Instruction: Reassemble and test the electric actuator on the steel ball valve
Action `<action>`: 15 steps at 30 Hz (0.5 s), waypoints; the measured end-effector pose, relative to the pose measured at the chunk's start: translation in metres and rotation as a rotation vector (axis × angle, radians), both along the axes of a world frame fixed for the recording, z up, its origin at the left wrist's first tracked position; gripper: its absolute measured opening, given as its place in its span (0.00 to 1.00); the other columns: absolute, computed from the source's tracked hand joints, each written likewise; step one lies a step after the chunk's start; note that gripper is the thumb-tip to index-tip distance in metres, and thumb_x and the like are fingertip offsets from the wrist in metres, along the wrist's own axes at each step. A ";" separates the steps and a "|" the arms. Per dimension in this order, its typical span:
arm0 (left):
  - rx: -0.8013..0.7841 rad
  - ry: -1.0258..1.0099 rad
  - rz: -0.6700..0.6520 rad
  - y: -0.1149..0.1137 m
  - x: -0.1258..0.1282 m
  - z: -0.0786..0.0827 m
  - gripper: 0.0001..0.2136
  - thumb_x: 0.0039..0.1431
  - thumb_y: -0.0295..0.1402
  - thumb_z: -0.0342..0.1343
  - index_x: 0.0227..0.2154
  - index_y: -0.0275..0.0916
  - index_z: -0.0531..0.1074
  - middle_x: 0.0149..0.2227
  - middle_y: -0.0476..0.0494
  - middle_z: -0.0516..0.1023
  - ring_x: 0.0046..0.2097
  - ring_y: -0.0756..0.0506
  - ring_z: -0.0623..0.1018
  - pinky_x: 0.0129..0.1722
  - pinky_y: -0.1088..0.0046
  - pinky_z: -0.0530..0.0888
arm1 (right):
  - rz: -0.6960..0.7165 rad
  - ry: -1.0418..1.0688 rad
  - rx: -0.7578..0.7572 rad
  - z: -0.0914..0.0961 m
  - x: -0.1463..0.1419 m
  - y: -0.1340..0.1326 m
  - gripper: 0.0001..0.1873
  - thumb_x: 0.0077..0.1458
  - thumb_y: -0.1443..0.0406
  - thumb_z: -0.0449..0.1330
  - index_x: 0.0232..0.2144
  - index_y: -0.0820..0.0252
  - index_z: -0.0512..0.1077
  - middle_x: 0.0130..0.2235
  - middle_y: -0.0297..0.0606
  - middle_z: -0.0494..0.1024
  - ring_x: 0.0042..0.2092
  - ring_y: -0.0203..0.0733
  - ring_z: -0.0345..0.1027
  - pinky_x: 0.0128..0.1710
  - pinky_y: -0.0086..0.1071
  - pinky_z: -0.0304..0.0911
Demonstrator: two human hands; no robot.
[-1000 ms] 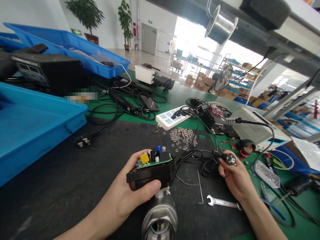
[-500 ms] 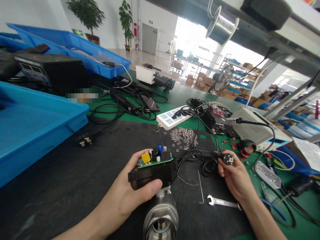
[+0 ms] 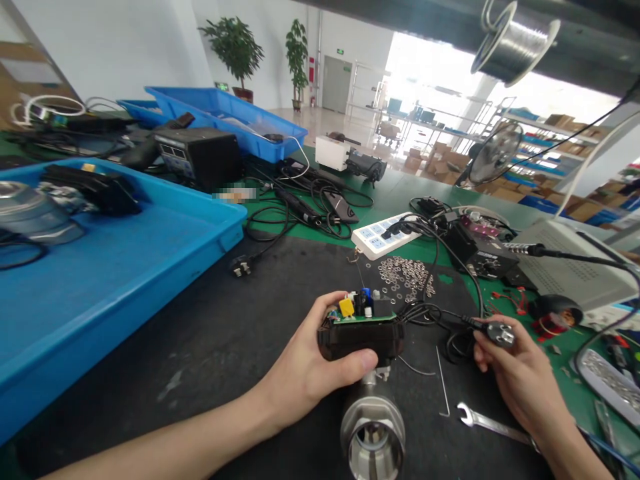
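Note:
My left hand is wrapped round a black actuator housing, its thumb across the front. On top of the housing lies an exposed green circuit board with yellow and blue components. Below it is a metal valve body, its threaded opening facing me. My right hand is closed on a black power plug, pins outward. A coiled black cable runs from the plug toward the housing. Between the hands lie a hex key and an open-end wrench on the black mat.
A blue tray with a metal valve in it takes up the left. Ahead are a white power strip, scattered metal washers and a loose plug. At right stand a soldering station and a grey instrument.
My view has swung left, so everything appears farther right and more of the blue tray shows, with the valve in it. Both hands keep their holds on the housing and the plug.

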State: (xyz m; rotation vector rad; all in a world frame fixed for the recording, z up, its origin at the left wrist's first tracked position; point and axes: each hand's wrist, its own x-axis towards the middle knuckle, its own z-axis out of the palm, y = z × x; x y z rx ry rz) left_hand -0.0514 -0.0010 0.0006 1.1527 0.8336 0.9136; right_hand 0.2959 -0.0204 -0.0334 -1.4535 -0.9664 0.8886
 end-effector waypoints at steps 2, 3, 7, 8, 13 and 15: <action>-0.005 -0.009 0.000 0.000 0.000 -0.001 0.37 0.53 0.41 0.69 0.61 0.43 0.56 0.58 0.38 0.75 0.56 0.36 0.77 0.56 0.58 0.72 | -0.010 -0.053 -0.012 0.001 -0.002 0.000 0.23 0.49 0.59 0.73 0.46 0.51 0.72 0.26 0.32 0.74 0.28 0.40 0.67 0.24 0.29 0.63; -0.007 -0.015 -0.001 -0.001 0.000 -0.001 0.37 0.54 0.41 0.69 0.61 0.43 0.56 0.58 0.38 0.74 0.56 0.36 0.76 0.56 0.58 0.71 | -0.013 -0.075 -0.019 0.001 -0.003 0.000 0.23 0.48 0.58 0.74 0.45 0.52 0.72 0.26 0.32 0.74 0.28 0.40 0.67 0.24 0.30 0.63; -0.002 -0.009 -0.009 -0.001 -0.001 -0.002 0.37 0.54 0.41 0.69 0.61 0.43 0.55 0.59 0.37 0.74 0.58 0.35 0.75 0.58 0.56 0.70 | -0.032 -0.153 -0.041 0.001 -0.004 -0.001 0.23 0.47 0.56 0.74 0.44 0.53 0.73 0.26 0.33 0.74 0.28 0.41 0.68 0.24 0.32 0.64; 0.001 -0.011 -0.013 -0.001 -0.001 -0.002 0.37 0.53 0.41 0.69 0.61 0.42 0.55 0.59 0.37 0.74 0.58 0.35 0.75 0.58 0.56 0.70 | -0.040 -0.172 -0.044 0.000 -0.003 -0.001 0.23 0.47 0.55 0.74 0.43 0.53 0.73 0.25 0.33 0.74 0.27 0.41 0.68 0.24 0.32 0.64; 0.007 -0.029 -0.020 -0.001 -0.001 -0.002 0.37 0.53 0.41 0.69 0.61 0.42 0.56 0.59 0.36 0.74 0.57 0.35 0.75 0.57 0.57 0.70 | -0.078 -0.218 -0.043 -0.006 -0.001 -0.001 0.23 0.47 0.53 0.73 0.43 0.54 0.74 0.24 0.33 0.74 0.26 0.41 0.68 0.24 0.33 0.64; 0.001 -0.027 -0.016 0.000 -0.001 -0.002 0.38 0.53 0.41 0.69 0.61 0.42 0.56 0.59 0.36 0.74 0.57 0.35 0.76 0.56 0.57 0.71 | -0.087 -0.224 -0.042 -0.006 -0.001 -0.001 0.24 0.47 0.53 0.73 0.44 0.55 0.75 0.25 0.33 0.74 0.26 0.41 0.68 0.24 0.34 0.65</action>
